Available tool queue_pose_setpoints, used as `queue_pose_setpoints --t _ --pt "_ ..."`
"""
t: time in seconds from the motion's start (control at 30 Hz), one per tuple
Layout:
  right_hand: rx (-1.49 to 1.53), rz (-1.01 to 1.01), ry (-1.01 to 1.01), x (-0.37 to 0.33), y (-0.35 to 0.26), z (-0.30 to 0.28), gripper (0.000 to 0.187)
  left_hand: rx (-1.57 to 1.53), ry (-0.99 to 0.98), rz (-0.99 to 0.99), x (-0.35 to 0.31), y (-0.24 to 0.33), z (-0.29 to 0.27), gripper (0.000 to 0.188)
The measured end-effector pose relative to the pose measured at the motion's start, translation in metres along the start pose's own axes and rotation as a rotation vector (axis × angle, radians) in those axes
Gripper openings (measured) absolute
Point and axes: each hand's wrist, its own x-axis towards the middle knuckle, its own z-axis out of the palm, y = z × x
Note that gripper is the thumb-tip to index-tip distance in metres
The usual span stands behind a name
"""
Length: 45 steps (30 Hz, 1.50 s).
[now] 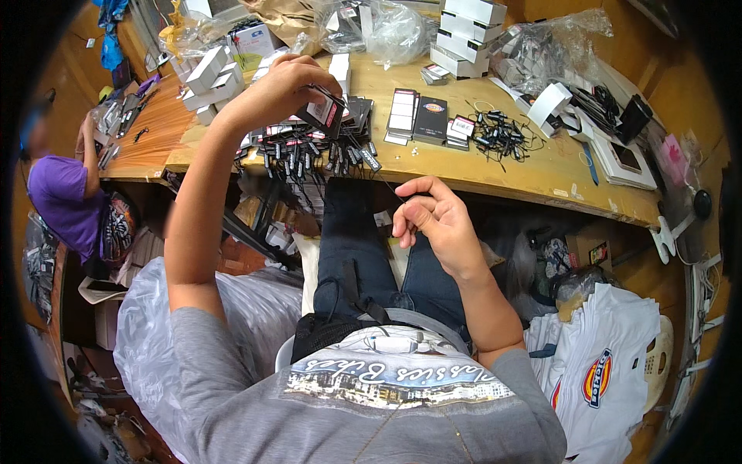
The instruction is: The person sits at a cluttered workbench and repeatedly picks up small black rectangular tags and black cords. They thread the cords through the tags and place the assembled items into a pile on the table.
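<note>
My left hand (287,87) is raised over the table's left part, its fingers closed on a black hang tag (323,114) with a white and red label. Under it lies a heap of strung tags, their black cords with small black plastic seals (309,155) hanging over the table's front edge. In front of the edge, above my lap, my right hand (434,216) is closed in a pinch on a thin dark cord (390,188). The cord's far end runs toward the heap, and I cannot tell which tag it belongs to.
Stacks of hang tags (430,120) and a tangle of black cords (498,135) lie mid-table. White boxes (468,35) and plastic bags (398,31) stand behind. White folded shirts (595,371) sit at the lower right. A person in purple (66,193) works at the far left.
</note>
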Motion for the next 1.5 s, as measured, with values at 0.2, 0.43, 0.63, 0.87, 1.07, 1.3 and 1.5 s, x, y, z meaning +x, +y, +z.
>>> queue_pose_setpoints --t 0.2,0.43,0.63,0.87,1.07,1.3,1.5 --pt "-0.056 -0.037 0.025 0.003 0.003 0.001 0.018 0.066 0.014 -0.013 0.004 -0.002 -0.005 0.016" --pt "-0.084 0.025 -0.023 0.039 0.033 0.0 0.021 0.218 -0.166 -0.033 0.035 -0.035 0.031 0.018" --pt "-1.085 -0.404 0.347 0.059 0.004 -0.039 0.013 0.039 -0.035 0.089 0.054 -0.067 0.072 0.031" --pt "-1.537 0.075 0.313 0.135 -0.05 -0.152 0.034 -0.069 -0.311 -0.12 0.127 -0.059 0.129 0.065" --pt "-1.747 0.324 0.081 0.176 -0.025 -0.15 0.068 -0.072 -0.679 -0.378 0.143 -0.056 0.131 0.089" --pt "-1.716 0.151 0.135 0.172 -0.032 -0.149 0.059 -0.074 -0.157 -0.289 0.131 -0.052 0.139 0.068" --pt "-0.949 -0.186 0.445 0.17 -0.038 -0.147 0.029 -0.56 0.375 -0.5 0.128 -0.039 0.124 0.035"
